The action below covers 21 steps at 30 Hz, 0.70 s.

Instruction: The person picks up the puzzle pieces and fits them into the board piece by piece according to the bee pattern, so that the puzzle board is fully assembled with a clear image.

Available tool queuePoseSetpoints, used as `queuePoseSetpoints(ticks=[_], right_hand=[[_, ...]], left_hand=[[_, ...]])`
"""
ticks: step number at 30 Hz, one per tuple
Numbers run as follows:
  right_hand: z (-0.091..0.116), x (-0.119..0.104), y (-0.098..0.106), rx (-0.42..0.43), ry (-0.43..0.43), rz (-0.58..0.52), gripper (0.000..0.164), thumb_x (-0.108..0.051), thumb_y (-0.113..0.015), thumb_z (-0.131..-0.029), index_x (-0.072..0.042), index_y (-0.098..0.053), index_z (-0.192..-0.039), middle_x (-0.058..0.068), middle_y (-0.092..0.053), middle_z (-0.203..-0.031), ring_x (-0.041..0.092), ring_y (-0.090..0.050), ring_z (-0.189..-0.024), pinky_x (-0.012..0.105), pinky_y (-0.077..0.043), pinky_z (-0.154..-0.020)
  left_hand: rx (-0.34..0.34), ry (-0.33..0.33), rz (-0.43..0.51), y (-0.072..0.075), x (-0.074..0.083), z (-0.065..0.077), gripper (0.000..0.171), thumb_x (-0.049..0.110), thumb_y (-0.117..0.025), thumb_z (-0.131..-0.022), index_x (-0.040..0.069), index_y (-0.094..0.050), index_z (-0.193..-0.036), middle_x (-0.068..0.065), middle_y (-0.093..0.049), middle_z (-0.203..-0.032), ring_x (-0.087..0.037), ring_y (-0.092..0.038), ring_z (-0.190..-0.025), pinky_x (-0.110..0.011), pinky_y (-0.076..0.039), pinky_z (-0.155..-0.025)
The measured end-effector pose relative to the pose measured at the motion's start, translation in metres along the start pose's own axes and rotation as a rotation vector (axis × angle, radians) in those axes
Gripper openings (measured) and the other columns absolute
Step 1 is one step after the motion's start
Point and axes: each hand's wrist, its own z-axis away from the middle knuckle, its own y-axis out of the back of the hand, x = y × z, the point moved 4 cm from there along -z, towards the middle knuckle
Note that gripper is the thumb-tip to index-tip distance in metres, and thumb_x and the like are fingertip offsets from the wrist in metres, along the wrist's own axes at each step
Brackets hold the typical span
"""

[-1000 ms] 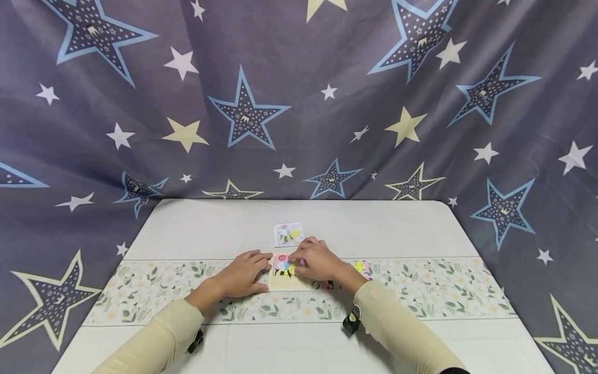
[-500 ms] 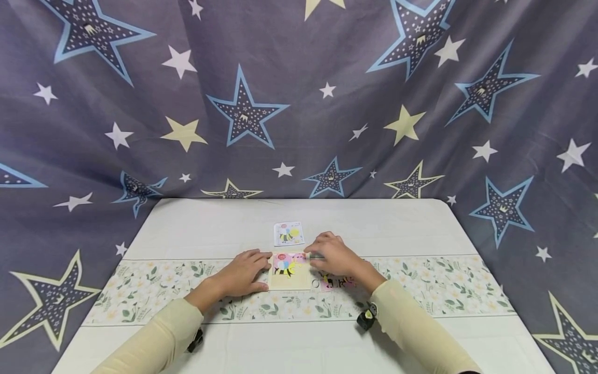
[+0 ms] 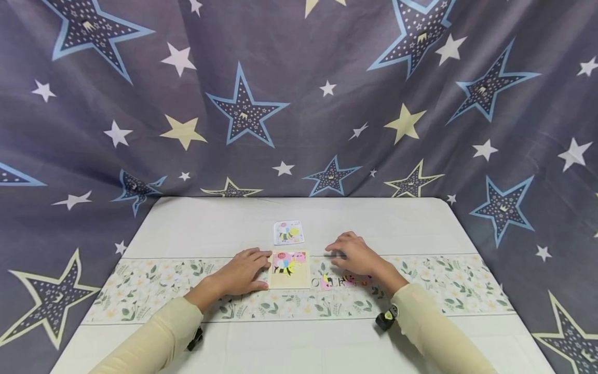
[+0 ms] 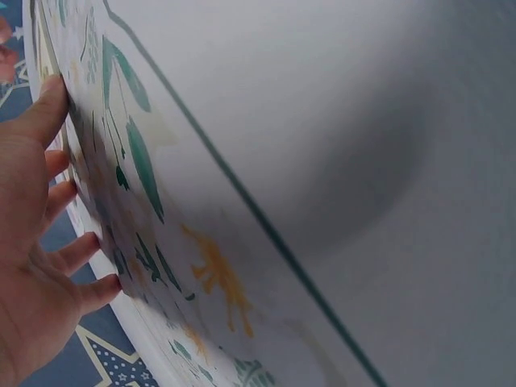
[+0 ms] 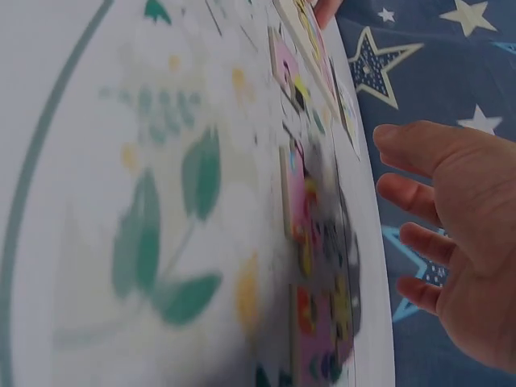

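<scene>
Board (image 3: 289,283), square and pale, lies flat near the middle of the bench (image 3: 210,221), on a floral strip (image 3: 163,288) that crosses the white surface. Picture pieces (image 3: 284,269) fill its upper part and show a striped bee beneath a red disc and a pink patch; the lower part is bare. The left hand (image 3: 245,272) rests at the board's left edge, its fingers extended and spread, touching the edge without curling round it. The right hand (image 3: 356,255) hangs above the bench to the right of the board and apart from it, its fingers loosely bent and holding nothing. Loose pieces (image 3: 326,281), mainly pink with yellow and dark markings, lie in a row right of the board, on the near side of the right hand; their exact number is unclear. A printed card (image 3: 288,234) bearing a similar bee lies just beyond the board. Pale sleeves (image 3: 156,332) cover both forearms, and a star-patterned curtain (image 3: 289,41) hangs behind the bench.
</scene>
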Motion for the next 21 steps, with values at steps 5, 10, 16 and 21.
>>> queuePoseSetpoints(ticks=[5, 10, 16, 21], right_hand=[[0.009, 0.014, 0.004, 0.000, -0.020, -0.014, 0.033, -0.024, -0.071, -0.096, -0.017, -0.072, -0.128, 0.002, -0.072, -0.119, 0.035, -0.052, -0.131, 0.064, -0.042, -0.104], [0.024, 0.026, 0.007, -0.001, -0.036, -0.016, 0.033, -0.025, -0.071, -0.096, -0.018, -0.071, -0.129, 0.002, -0.070, -0.118, 0.036, -0.051, -0.131, 0.067, -0.041, -0.104], [0.039, 0.040, 0.015, 0.023, -0.037, -0.006, 0.033, -0.022, -0.071, -0.096, -0.017, -0.071, -0.128, 0.003, -0.071, -0.117, 0.038, -0.051, -0.130, 0.070, -0.041, -0.102], [0.046, 0.050, 0.020, 0.029, -0.054, -0.001, 0.033, -0.016, -0.070, -0.095, -0.015, -0.072, -0.127, 0.005, -0.071, -0.114, 0.041, -0.052, -0.129, 0.072, -0.040, -0.104]], left_hand=[[0.002, -0.003, -0.005, -0.001, -0.001, -0.001, 0.055, 0.050, -0.068, -0.094, 0.013, -0.061, -0.135, -0.009, -0.044, -0.160, -0.043, -0.038, -0.147, -0.061, -0.030, -0.123], [0.008, -0.012, 0.007, -0.002, 0.000, -0.001, 0.055, 0.049, -0.069, -0.094, 0.013, -0.061, -0.135, -0.010, -0.045, -0.159, -0.044, -0.038, -0.147, -0.062, -0.030, -0.123], [0.009, -0.007, 0.006, -0.001, 0.000, 0.000, 0.054, 0.049, -0.069, -0.094, 0.013, -0.061, -0.135, -0.010, -0.045, -0.159, -0.043, -0.037, -0.148, -0.061, -0.030, -0.123], [0.003, 0.000, 0.006, -0.001, -0.002, 0.000, 0.055, 0.049, -0.069, -0.095, 0.013, -0.060, -0.136, -0.010, -0.044, -0.160, -0.043, -0.036, -0.148, -0.061, -0.029, -0.123]])
